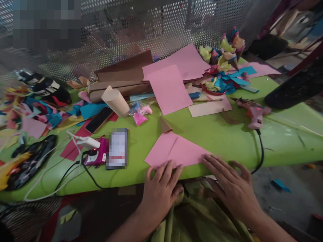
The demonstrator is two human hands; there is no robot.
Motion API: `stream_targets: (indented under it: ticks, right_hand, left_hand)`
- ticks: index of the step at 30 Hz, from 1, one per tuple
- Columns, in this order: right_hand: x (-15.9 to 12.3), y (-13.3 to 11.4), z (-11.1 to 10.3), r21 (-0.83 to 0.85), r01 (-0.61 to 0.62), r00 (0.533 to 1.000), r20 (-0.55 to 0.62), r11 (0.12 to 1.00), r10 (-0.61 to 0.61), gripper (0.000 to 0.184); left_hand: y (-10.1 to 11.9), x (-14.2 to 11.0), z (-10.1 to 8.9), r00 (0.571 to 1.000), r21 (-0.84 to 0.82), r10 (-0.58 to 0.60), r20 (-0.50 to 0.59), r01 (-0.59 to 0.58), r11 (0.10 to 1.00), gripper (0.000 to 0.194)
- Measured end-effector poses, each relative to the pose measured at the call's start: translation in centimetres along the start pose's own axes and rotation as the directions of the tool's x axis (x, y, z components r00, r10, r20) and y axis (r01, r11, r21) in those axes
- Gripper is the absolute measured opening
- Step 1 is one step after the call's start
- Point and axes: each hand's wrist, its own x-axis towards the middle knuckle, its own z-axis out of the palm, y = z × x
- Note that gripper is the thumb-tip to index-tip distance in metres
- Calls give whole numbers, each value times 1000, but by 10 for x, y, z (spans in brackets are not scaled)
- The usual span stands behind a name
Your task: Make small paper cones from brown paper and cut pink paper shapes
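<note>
A folded pink paper sheet (176,150) lies at the near edge of the green table (222,137). My left hand (161,188) rests at the table edge with its fingers spread flat on the paper's near left corner. My right hand (230,183) lies beside it, fingers stretched out, the fingertips pressing the paper's near right edge. Neither hand grips anything. A small brown paper scrap (165,125) stands just behind the sheet.
A glue gun (253,114) with its black cord lies at the right. Pink sheets (171,84), brown paper rolls (121,77), a cream cone (115,101) and coloured paper cones (227,50) fill the back. Phones (117,148), a magenta device (97,155) and cables lie at the left.
</note>
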Motion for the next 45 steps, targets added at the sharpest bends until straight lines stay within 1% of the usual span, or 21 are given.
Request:
stream_targets:
  ticks: [5,11,14,17,20,23,25,28,30,32,36,38,40,43,45]
  right_hand:
    - [-6,12,1,-58,3,1000,-7,998,-4,67]
    - [-10,12,5,-60,2,1000,7,998,-2,63]
    - [-10,13,2,-53,22,1000,2,998,-22,63]
    - [-3,18,-6,-33,60,998,-8,998,-61,61]
    - [21,22,-14,5,132,991,-25,991,-132,57]
    - [60,18,-15,11,198,979,-49,980,-197,55]
    - [90,11,-9,-1,260,964,-47,966,-260,53]
    - [128,1,5,19,387,921,45,922,-388,53]
    - [145,1,13,10,367,927,76,930,-366,56]
    - [156,7,17,0,301,951,78,954,-300,57]
    - [164,26,25,34,203,979,23,979,-204,46]
    - [169,32,34,33,158,987,0,987,-158,42]
    - [175,36,44,35,118,993,13,992,-119,41]
    - [183,36,55,91,105,993,51,990,-110,37]
    - [189,35,56,168,113,992,41,979,-121,32]
  left_hand:
    - [-7,-11,-2,999,24,16,28,-17,1000,46]
    - [-16,-32,-5,998,48,-51,33,50,998,45]
    - [-17,-38,-6,997,26,-74,22,74,997,45]
    - [-16,-38,-5,996,-13,-89,-1,89,996,43]
    - [-12,-31,-2,994,-61,-99,-47,96,994,42]
    - [-9,-23,-1,993,-78,-102,-51,98,992,45]
    - [-10,-19,-1,995,-88,-95,-16,93,992,46]
    - [-15,-18,-4,997,-129,-65,32,69,989,45]
    - [-21,-18,-6,998,-159,-49,49,56,986,43]
    - [-27,-19,-7,997,-184,-45,63,56,981,40]
    - [-36,-17,-5,997,-232,-49,67,64,971,35]
    - [-38,-13,-4,997,-251,-47,66,63,966,34]
    - [-40,-8,-3,996,-247,-38,77,56,967,33]
    - [-40,-4,-5,995,-212,-24,97,44,976,34]
    - [-40,-3,-7,996,-208,-35,87,52,977,34]
